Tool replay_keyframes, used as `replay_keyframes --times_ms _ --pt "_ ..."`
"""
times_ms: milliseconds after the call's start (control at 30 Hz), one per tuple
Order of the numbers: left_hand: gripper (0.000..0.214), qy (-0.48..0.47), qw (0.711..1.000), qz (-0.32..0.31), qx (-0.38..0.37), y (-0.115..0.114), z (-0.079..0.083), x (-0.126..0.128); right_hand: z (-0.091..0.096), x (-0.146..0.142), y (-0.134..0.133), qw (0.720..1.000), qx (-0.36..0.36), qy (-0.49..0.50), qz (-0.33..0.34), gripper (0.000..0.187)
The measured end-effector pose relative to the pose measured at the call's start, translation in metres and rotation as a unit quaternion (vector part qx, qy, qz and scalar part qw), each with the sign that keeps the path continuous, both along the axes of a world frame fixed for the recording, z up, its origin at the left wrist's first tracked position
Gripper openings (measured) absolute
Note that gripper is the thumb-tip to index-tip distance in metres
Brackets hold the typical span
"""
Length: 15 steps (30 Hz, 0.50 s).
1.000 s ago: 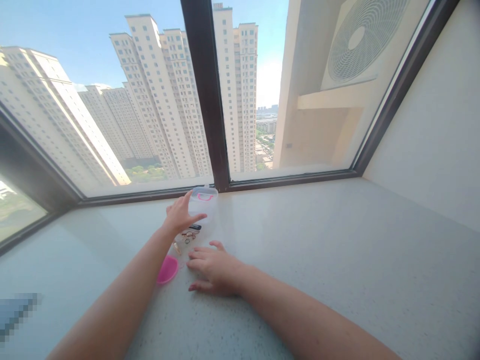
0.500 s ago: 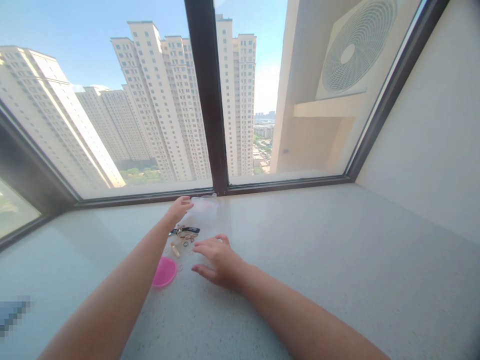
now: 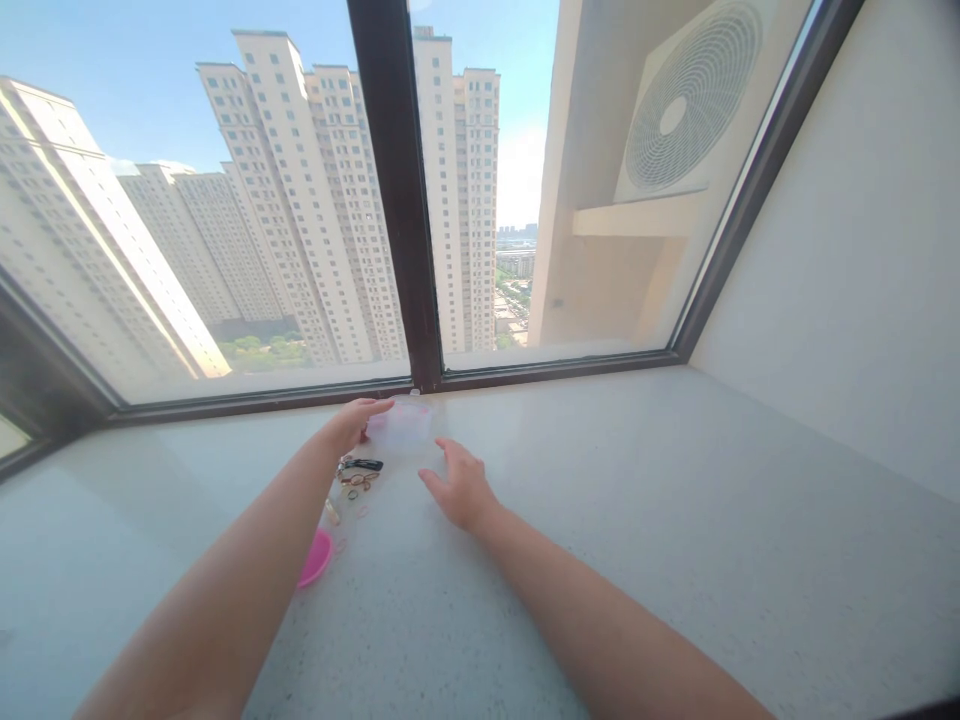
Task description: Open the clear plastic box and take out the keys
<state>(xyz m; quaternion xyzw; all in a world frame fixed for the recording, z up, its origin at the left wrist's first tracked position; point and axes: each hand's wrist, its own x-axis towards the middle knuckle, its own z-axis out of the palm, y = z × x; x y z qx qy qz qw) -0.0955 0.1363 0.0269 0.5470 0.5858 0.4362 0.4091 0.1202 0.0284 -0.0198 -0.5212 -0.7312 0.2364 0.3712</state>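
Note:
My left hand [image 3: 355, 424] is closed on the left side of a clear plastic box [image 3: 405, 425], its thumb over the top edge, close to the window. To the lower right of the box, my right hand [image 3: 461, 488] is open, fingers and thumb apart, touching nothing I can see. A black hair clip [image 3: 365, 464] lies just below my left hand. Beside it are some small brown-gold pieces [image 3: 360, 481] and a dark ring [image 3: 352, 495]. A small pale tube-like piece [image 3: 332, 512] and a pink bowl [image 3: 316, 558] are partly hidden behind my left forearm.
Everything lies on a pale speckled windowsill [image 3: 600, 500]. A dark window frame [image 3: 427, 375] bounds its far side, and a white wall [image 3: 840, 300] rises on the right. Thin pale pink loops [image 3: 340, 546] lie near the bowl.
My left hand has closed on the box's edge. My right hand has moved up and to the right, nearer the box. The view has shifted slightly, and my forearm covers more of the bowl.

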Motion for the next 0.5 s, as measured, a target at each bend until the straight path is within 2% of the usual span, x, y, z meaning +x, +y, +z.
replay_keyframes --times_ms 133,233,367,500 --pt "0.045 -0.04 0.996 -0.068 -0.046 -0.014 0.008 0.003 -0.005 0.008 0.013 0.988 -0.05 0.145 0.024 0.057" --pt "0.055 -0.067 0.993 -0.089 -0.04 -0.025 0.011 0.009 -0.01 0.012 0.022 0.962 -0.094 0.252 0.048 0.069" --pt "0.072 -0.039 0.988 -0.146 0.041 -0.038 0.013 0.019 -0.015 0.011 0.03 0.926 -0.104 0.355 0.073 0.073" --pt "0.055 0.051 0.975 -0.187 0.11 -0.049 0.019 0.022 -0.015 0.012 0.034 0.919 -0.087 0.372 0.095 0.066"
